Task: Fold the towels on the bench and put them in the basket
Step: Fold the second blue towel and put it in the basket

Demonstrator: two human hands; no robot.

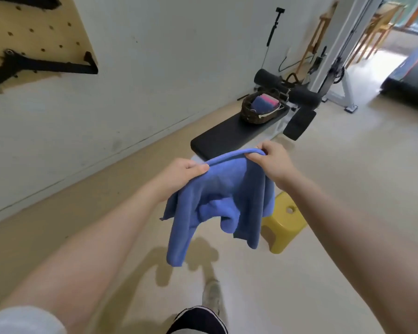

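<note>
At the centre of the frame a soft blue terry towel [217,201] hangs in the air, held up by its top edge between both hands. The left hand [181,171] pinches that edge at its left end, thumb pressed over the cloth with the fingers curled beneath. The right hand [273,160] grips the same edge at its right end, fingers wrapped round the rolled hem. Below the hands the towel droops in uneven folds, its lowest corner hanging toward lower centre above the pale floor.

Just beyond the hands, a black padded workout bench [227,135] stretches toward the upper right. Near its far end sits a dark woven wicker basket [249,114], which already holds what looks like a folded blue towel and a pink one, though blur makes the count unsure.

A small yellow plastic stool [285,225] stands on the floor to the right of the hanging towel, partly hidden behind it. In the upper left, a tan pegboard [34,27] with black brackets is fixed to the white wall.
</note>
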